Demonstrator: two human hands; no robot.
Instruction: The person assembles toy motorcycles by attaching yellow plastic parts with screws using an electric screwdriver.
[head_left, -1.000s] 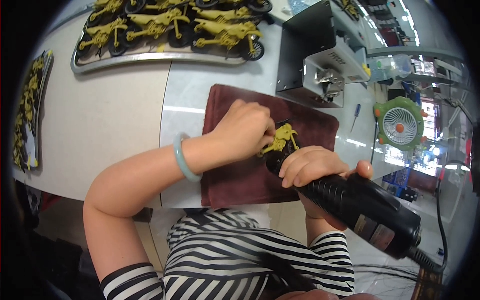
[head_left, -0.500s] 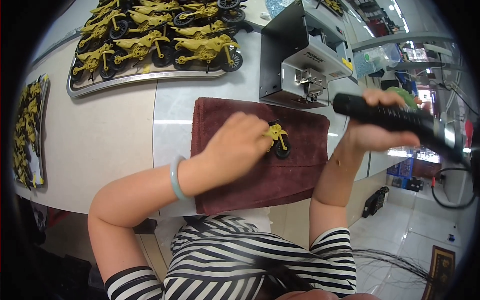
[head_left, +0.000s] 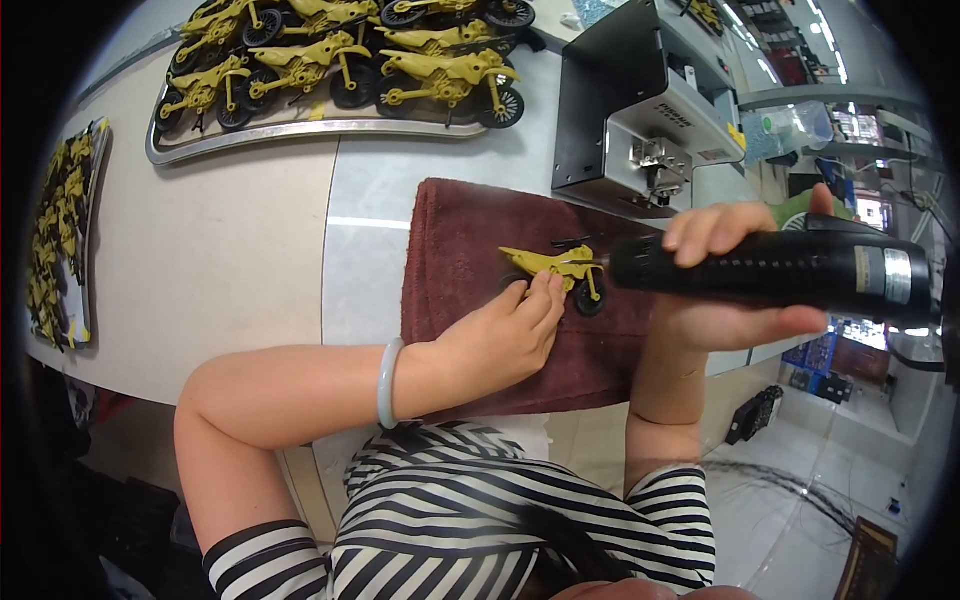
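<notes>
A yellow and black toy motorcycle (head_left: pixel 528 262) lies on a folded maroon towel (head_left: pixel 455 240). My left hand (head_left: pixel 500 332) holds it down, fingertips pressed on its lower body near the front wheel; part of the rear wheel is hidden behind them. My right hand (head_left: pixel 705 325) is wrapped round a black electric screwdriver (head_left: pixel 760 268) held nearly level, its nose pointing left. The thin bit reaches the yellow body near the handlebar; whether it sits in a screw is too small to tell.
A metal tray (head_left: pixel 250 142) with several like motorcycles stands at the back left, and another filled tray (head_left: pixel 95 240) at the far left. Behind the towel stands a black and silver machine (head_left: pixel 625 120). A cable trails from the screwdriver on the right.
The screwdriver has come left and down, its bit now at the motorcycle. My left hand has moved nearer to me and its fingers now press on the toy's lower side, exposing the yellow body.
</notes>
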